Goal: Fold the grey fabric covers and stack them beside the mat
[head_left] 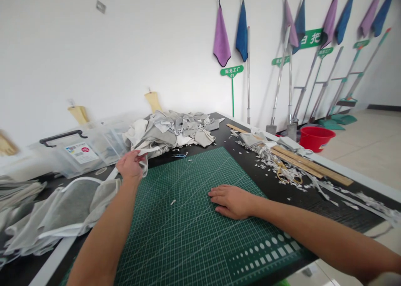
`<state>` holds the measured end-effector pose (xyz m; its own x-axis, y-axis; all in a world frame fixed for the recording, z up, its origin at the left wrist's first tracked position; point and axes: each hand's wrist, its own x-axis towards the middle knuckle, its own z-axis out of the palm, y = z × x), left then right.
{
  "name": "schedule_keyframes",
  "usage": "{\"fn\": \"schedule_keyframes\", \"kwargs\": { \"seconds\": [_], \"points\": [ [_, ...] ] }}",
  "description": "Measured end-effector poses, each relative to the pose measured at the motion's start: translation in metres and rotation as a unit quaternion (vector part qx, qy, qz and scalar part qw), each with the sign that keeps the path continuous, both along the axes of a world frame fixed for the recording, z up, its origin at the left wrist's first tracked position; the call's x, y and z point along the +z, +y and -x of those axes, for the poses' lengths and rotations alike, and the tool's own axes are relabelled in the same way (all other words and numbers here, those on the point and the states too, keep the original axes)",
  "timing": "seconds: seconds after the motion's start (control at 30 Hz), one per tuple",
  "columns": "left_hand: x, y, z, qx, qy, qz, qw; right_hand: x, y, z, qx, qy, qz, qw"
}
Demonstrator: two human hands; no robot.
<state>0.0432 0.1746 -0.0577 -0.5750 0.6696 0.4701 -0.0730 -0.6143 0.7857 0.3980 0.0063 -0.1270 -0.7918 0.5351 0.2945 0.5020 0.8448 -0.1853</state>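
My left hand (129,165) is closed at the left edge of the green cutting mat (188,219), by the near side of a heap of grey and white cloth pieces (175,129). Between its fingers is a thin white piece of cloth (144,165), whose full shape is partly hidden by the hand. My right hand (232,201) lies palm down on the mat with its fingers stretched out, holding nothing. A small blue tool (179,155) rests just beyond the mat, between the heap and the mat's far edge. One tiny white scrap (173,202) lies on the mat.
At left, a clear plastic box (97,146) with a black handle stands behind stacked grey cloth pieces with white edging (78,206). Along the right lie wooden rulers (297,162), gold-handled scissors (283,173) and many white scraps (266,156). A red bucket (316,138) stands beyond the table.
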Motion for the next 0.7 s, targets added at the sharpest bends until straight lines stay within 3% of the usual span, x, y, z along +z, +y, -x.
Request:
{"fn": "schedule_keyframes", "kwargs": {
  "seconds": [0.3, 0.47, 0.6, 0.7],
  "points": [
    [0.056, -0.088, -0.043, -0.091, 0.038, -0.194, 0.976, 0.0, -0.002, 0.0, 0.004, -0.005, -0.027, 1.0],
    [0.071, -0.15, -0.07, -0.184, 0.15, -0.195, 0.952, 0.005, -0.008, 0.001, 0.008, 0.011, -0.07, 0.997],
    [0.072, -0.185, -0.085, -0.201, 0.221, -0.213, 0.93, 0.027, -0.018, 0.008, -0.039, 0.109, -0.128, 0.985],
    [0.072, -0.199, -0.095, -0.205, 0.27, -0.223, 0.914, 0.06, -0.021, 0.018, -0.045, 0.234, -0.133, 0.962]
  ]
}}
